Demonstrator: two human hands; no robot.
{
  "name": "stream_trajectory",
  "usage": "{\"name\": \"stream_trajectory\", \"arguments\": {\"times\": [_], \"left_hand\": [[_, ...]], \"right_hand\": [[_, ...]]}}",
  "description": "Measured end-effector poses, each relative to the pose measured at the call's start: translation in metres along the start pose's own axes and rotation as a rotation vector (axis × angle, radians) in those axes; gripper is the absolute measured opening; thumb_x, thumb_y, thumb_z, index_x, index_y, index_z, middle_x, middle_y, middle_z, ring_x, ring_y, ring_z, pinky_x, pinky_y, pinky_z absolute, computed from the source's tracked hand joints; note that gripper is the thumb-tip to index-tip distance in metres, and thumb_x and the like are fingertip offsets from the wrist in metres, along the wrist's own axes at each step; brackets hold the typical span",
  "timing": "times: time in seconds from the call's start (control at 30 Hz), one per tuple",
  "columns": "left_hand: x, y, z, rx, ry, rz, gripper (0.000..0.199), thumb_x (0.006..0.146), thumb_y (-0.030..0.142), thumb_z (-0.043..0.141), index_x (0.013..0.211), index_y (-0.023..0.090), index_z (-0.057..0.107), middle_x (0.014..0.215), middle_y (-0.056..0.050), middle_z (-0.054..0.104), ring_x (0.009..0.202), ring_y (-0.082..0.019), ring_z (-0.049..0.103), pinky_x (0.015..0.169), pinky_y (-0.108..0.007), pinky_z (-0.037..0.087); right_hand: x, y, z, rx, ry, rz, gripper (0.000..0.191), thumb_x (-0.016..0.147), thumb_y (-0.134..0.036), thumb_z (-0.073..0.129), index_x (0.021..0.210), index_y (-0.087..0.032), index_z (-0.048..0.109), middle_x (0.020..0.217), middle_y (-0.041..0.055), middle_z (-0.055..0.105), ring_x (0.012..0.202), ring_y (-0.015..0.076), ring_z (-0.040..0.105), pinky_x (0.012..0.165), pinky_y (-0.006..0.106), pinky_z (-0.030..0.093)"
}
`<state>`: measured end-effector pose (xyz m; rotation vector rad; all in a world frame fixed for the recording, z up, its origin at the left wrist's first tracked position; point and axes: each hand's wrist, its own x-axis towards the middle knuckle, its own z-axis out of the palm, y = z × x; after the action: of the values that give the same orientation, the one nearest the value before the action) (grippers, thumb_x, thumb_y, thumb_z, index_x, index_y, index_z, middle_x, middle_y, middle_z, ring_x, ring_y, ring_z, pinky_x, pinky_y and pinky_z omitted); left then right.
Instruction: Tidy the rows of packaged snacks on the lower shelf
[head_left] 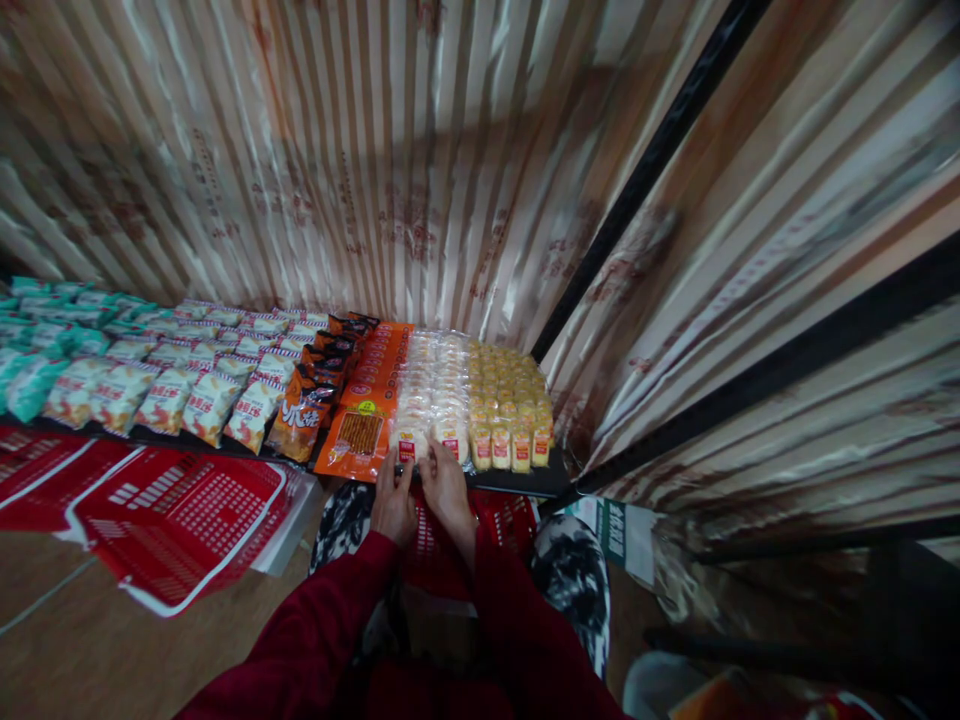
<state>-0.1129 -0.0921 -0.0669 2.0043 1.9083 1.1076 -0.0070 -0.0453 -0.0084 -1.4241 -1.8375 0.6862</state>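
My left hand [394, 508] is at the near edge of a clear packet of round white rice crackers [409, 440], its thumb and fingers closed on the lower edge. My right hand [448, 490] is at the same packet's right edge, fingers bent against it. A second rice cracker packet [452, 437] with a red label lies just right of it, touching or close to my right fingertips. Behind them, more such packets run back in two rows. The undersides of both packets are hidden.
Small yellow packs [510, 400] stand on the right; an orange bag of sticks [361, 430], dark orange bags [304, 410], white snack bags [161, 395] and teal bags [34, 370] extend left. A black shelf edge [525, 484], black posts [645, 190] and red printed basket-pattern sheets [187, 510] surround them.
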Motion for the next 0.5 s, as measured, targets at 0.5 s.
{"name": "stream_trajectory", "arguments": {"times": [0.5], "left_hand": [[0.0, -0.003, 0.006, 0.073, 0.021, 0.054, 0.053, 0.08, 0.008, 0.044, 0.132, 0.011, 0.045, 0.149, -0.016, 0.025, 0.138, -0.033, 0.022, 0.109, -0.052, 0.03]], "right_hand": [[-0.01, 0.018, 0.007, 0.006, 0.122, -0.098, 0.045, 0.088, -0.02, 0.036, 0.131, -0.019, 0.047, 0.105, 0.0108, 0.059, 0.089, 0.0182, 0.057, 0.084, 0.034, 0.05]]}}
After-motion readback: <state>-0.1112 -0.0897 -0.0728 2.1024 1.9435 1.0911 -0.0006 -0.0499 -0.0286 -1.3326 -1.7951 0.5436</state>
